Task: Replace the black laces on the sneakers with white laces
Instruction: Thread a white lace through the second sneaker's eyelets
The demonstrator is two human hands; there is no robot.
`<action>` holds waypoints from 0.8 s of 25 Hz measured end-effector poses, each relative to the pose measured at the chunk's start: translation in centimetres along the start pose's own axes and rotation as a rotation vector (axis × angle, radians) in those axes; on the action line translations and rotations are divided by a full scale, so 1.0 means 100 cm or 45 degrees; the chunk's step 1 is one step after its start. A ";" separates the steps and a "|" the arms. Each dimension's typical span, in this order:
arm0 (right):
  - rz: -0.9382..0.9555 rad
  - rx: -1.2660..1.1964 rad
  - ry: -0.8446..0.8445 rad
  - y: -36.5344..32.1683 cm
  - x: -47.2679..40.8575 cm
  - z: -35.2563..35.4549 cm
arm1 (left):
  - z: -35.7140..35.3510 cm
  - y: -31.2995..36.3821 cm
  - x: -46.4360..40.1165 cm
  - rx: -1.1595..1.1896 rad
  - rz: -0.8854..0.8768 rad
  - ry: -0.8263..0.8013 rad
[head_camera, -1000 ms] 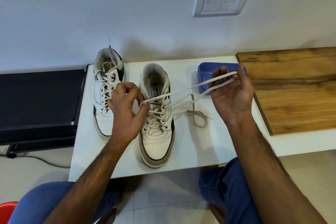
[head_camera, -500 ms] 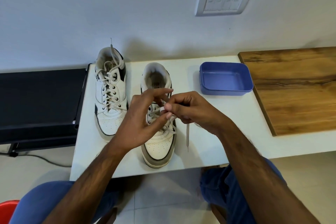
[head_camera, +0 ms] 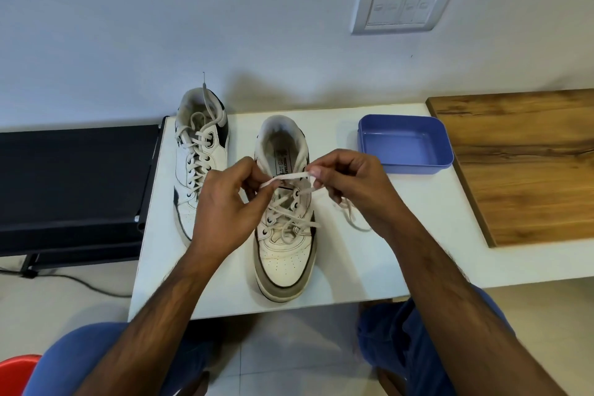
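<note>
White worktop point(head_camera: 353, 267): left hand point(head_camera: 225, 206) and right hand point(head_camera: 350, 186) both pinching white lace point(head_camera: 286, 177) taut over right sneaker point(head_camera: 284, 228), probably readying next eyelet.

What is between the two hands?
In the head view, a short stretch of white lace runs from the left hand to the right hand, both pinching it above the nearer sneaker.

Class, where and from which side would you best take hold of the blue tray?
Grip the blue tray by its near long rim, coming from the front. It sits open side up, that raised edge is unobstructed, and the right hand is closest.
</note>
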State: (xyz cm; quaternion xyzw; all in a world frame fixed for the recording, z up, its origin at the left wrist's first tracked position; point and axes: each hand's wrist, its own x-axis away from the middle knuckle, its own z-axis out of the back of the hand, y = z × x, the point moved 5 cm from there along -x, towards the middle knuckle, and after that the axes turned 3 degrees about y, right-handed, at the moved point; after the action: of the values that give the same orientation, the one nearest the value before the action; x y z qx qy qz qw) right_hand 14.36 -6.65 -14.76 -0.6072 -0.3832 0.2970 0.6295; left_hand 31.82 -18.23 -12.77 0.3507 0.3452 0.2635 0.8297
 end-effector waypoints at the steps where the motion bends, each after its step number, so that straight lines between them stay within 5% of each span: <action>1: 0.011 -0.059 0.087 0.000 -0.002 0.007 | 0.004 -0.003 0.000 0.030 0.062 0.016; 7: -0.089 -0.537 0.148 0.000 -0.002 0.013 | 0.003 -0.012 0.003 -0.160 0.138 -0.109; 15: -0.114 -0.558 0.117 0.003 -0.002 0.006 | -0.008 -0.013 0.007 -0.043 0.037 -0.354; 20: -0.061 -1.169 0.175 -0.015 -0.002 0.016 | -0.014 0.004 0.014 0.270 -0.056 -0.624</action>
State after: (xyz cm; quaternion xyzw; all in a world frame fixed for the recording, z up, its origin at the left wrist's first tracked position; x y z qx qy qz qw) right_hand 12.74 -6.09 -13.34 -0.8323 -0.4463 0.0410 0.3262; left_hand 31.51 -16.47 -13.72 0.4814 0.1671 0.1149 0.8527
